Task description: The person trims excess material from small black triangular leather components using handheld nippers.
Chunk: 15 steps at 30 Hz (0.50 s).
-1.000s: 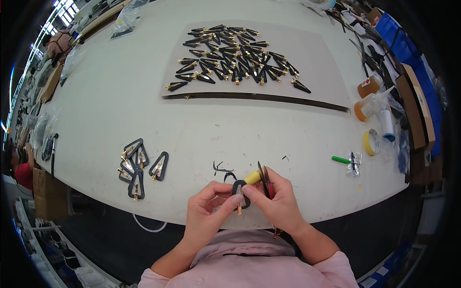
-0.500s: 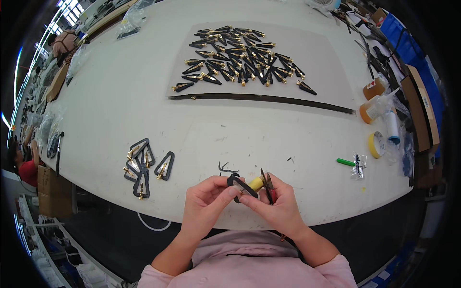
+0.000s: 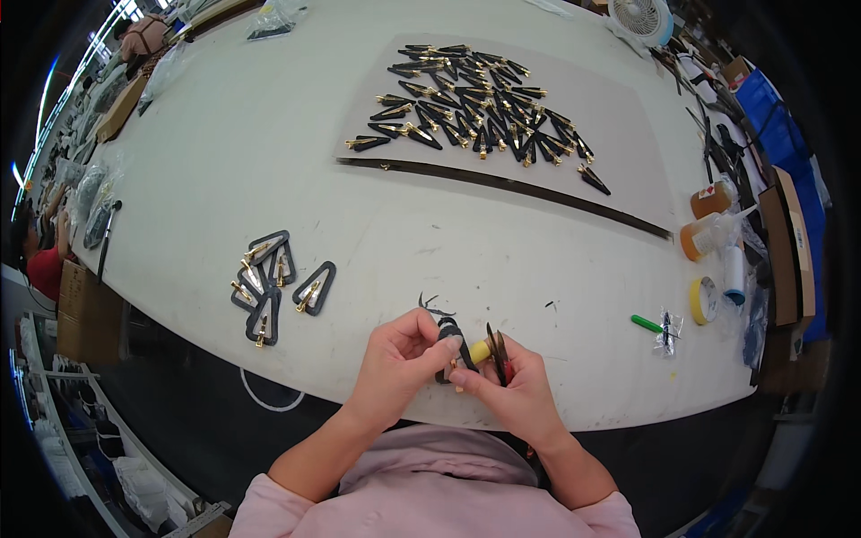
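My left hand (image 3: pixel 392 366) pinches a dark triangular hair clip (image 3: pixel 467 350) between thumb and fingers, just above the table's near edge. My right hand (image 3: pixel 524 387) meets it from the other side, its thumb on the clip's lower end. Tucked in that same hand are small scissors (image 3: pixel 499 353) with dark blades pointing up and a red handle. A yellow sleeve-like piece (image 3: pixel 481 351) shows beside the blades; whether it covers a finger I cannot tell. Thin black scraps (image 3: pixel 436 307) lie just beyond my left hand. Several grey-edged clips (image 3: pixel 263 291) with gold metal parts lie to the left.
Many black clips (image 3: pixel 484 103) spread over a pale sheet (image 3: pixel 619 117) at the far side, behind a long dark strip (image 3: pixel 502 184). On the right are a green-handled tool (image 3: pixel 646 324), yellow tape (image 3: pixel 702 300) and amber bottles (image 3: pixel 704 238). A fan (image 3: pixel 639 20) stands far right.
The clip has turned more upright between my hands, and my right thumb has moved to its lower end. The whole view has shifted slightly. The scissors stay in my right hand.
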Each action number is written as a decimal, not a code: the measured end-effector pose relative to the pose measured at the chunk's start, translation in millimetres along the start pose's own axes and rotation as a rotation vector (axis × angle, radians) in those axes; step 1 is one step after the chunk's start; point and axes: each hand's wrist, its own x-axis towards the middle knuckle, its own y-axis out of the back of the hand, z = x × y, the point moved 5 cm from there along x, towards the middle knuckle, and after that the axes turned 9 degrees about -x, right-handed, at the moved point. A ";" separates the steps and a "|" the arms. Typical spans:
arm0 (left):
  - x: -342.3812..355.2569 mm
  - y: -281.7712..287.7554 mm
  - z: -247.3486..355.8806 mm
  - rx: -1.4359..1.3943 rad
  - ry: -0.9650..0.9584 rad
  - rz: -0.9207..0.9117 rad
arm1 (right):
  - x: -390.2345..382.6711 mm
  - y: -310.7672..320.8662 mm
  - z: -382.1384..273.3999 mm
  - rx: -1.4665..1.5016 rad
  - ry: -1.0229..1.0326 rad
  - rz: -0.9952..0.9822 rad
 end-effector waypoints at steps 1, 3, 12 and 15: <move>0.5 1.5 -2.0 0.010 0.028 -0.014 | -0.4 -0.6 -1.9 -0.020 -0.001 0.001; 2.6 -0.2 1.0 0.042 0.039 -0.032 | -0.1 -1.2 0.8 -0.006 0.002 0.018; 4.7 3.7 2.6 0.035 0.039 -0.102 | 3.3 2.8 0.7 0.001 0.025 0.077; 5.7 6.5 1.8 0.125 -0.024 -0.075 | 5.1 1.7 -1.1 0.003 0.016 0.067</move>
